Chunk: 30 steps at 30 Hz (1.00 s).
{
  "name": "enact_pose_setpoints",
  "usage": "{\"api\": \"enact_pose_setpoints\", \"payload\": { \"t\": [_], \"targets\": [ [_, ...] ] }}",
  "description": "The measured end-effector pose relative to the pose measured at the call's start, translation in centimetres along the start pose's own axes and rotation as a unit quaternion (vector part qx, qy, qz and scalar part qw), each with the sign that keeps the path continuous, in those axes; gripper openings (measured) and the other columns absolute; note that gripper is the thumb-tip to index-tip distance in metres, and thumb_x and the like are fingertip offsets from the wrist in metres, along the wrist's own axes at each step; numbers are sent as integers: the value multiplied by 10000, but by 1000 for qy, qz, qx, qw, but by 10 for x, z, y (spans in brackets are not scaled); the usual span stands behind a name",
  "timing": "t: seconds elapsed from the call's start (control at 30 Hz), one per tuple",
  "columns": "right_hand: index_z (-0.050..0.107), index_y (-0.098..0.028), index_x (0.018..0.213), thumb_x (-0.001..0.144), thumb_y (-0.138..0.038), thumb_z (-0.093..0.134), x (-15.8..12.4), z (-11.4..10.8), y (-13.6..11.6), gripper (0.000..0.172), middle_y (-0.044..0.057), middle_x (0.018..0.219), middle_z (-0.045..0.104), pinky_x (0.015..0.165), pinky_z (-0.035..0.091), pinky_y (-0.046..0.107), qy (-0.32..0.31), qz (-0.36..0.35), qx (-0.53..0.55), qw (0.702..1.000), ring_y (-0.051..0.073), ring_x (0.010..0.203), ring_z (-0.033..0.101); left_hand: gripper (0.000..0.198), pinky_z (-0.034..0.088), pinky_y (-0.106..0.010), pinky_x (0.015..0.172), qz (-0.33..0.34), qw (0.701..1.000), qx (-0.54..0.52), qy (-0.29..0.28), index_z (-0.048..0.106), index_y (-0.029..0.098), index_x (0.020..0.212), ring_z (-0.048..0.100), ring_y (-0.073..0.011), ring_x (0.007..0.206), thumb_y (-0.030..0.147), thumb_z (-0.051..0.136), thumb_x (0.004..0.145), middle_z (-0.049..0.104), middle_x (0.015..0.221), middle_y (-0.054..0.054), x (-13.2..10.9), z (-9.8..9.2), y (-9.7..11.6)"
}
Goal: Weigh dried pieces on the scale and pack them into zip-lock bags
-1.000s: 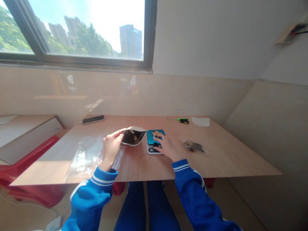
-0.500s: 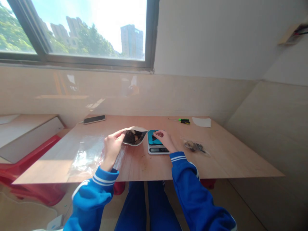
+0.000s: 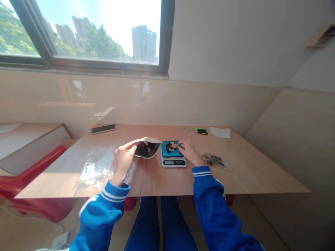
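Note:
My left hand point(image 3: 123, 157) is closed on the left edge of a pouch point(image 3: 154, 153), holding its mouth apart. Inside the pouch lie dark brown and tan pieces point(image 3: 143, 149) that look like dried mushrooms. Just right of it stands a kitchen scale point(image 3: 180, 162) with a blue top and a small display. A few similar dried mushrooms point(image 3: 171, 146) rest on that blue top. My right hand point(image 3: 190, 152) is at the right edge of the scale, its fingers apart and close beside the mushrooms, with nothing seen in them.
Clear plastic bags point(image 3: 96, 167) lie flat on the left of the table. A small bag of brown pieces point(image 3: 213, 159) lies to the right. Along the back are a phone point(image 3: 103, 129), screwdrivers point(image 3: 201, 131) and white paper point(image 3: 220, 132). Crumbs dot the tabletop point(image 3: 162, 183).
My right hand has let go of a piece over the scale and drawn back to the right. The mushrooms on the blue top now show. My left hand still holds the pouch.

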State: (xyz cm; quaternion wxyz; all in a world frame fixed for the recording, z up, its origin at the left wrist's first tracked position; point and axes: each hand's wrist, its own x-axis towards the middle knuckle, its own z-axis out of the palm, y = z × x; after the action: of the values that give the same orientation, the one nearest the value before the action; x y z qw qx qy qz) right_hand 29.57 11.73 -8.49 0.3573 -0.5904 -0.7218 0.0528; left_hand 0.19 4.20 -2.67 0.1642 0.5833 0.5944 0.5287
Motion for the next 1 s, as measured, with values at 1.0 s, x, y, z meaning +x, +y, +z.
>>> {"api": "enact_pose_setpoints", "payload": {
  "t": [1.0],
  "targets": [
    [647,-156,1074,856,-22,378,-44,-17,-174,372,87,1120,661,950,479,338,-145,-215,131,957,185,1075,593,327,532,-277,844,-24,1000,9,-4,736,236,1038,700,-214,937,330,529,803,748,994,-12,-14,6,6]
  ]
}}
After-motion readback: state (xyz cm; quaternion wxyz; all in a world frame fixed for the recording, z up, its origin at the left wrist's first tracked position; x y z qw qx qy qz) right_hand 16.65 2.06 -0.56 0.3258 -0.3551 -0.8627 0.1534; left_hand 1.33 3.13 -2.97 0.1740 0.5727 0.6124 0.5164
